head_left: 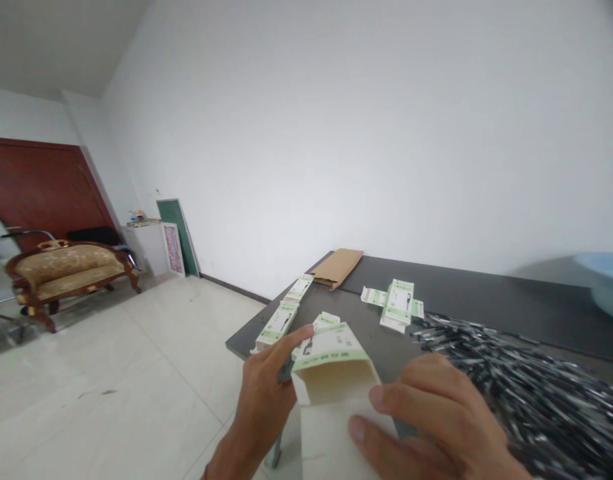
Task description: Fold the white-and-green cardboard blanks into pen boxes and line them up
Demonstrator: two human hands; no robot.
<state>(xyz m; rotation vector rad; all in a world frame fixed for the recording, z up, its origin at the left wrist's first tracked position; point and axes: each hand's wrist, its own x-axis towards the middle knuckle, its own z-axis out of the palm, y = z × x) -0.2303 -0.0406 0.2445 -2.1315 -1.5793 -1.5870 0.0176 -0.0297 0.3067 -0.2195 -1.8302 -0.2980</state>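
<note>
A white and green cardboard box (332, 350) is held up close in front of me, its near end open and a long flap folded down toward me. My left hand (269, 383) grips the box from the left, with the index finger along its printed top. At the right edge of the opening, my right hand (431, 417) has its thumb and fingers on the flap. The inside of the box shows bare card, though its depth is hidden. Beyond it, another such box (326, 320) is partly covered by the held one.
Several more boxes (279, 321) lie along the black table's (381, 267) left edge and at its middle (400, 300). A brown paper envelope (340, 267) is at the back. Many thin black packets (531, 380) spread over the right side, near a light blue basin (606, 283).
</note>
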